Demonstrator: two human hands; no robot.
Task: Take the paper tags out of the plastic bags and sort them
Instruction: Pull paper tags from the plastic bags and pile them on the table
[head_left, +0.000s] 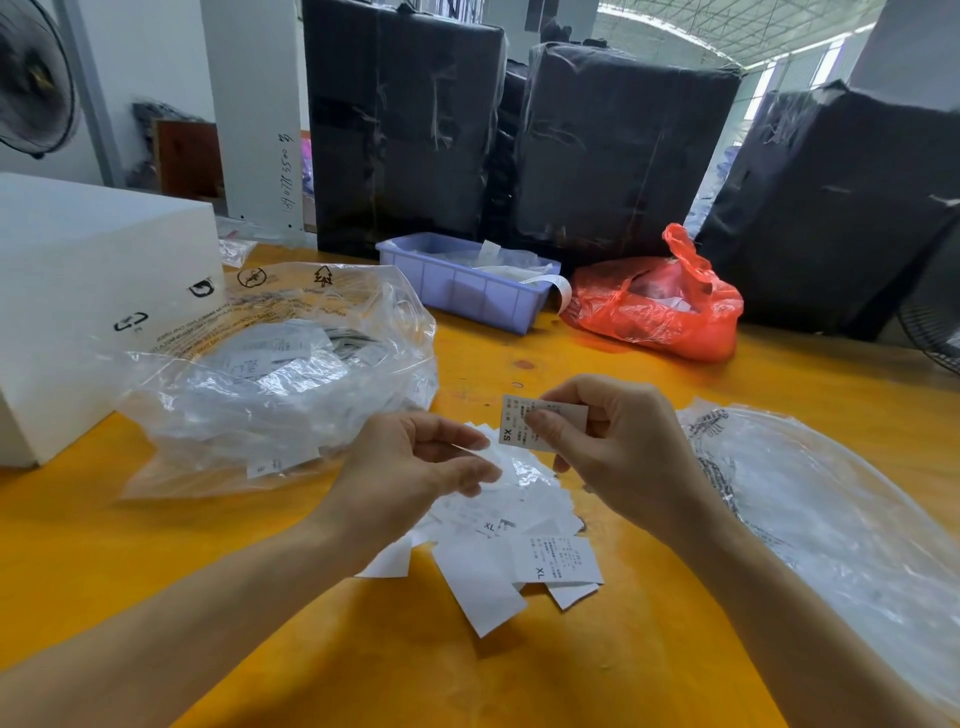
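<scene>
My right hand (618, 447) pinches a small white paper tag (514, 423) marked XS, held above the yellow table. My left hand (410, 478) pinches a small clear plastic bag (524, 467) just left of it. Under both hands lies a loose heap of white paper tags (519, 551), some marked XL. A large clear plastic bag (280, 374) holding more small tag packets lies to the left. Another flat clear plastic bag (831, 509) lies to the right.
A white box (78, 291) stands at the left edge of the yellow table (571, 665). A lilac plastic tray (462, 286) and a red plastic bag (660, 306) sit at the back, in front of black wrapped bales (613, 145).
</scene>
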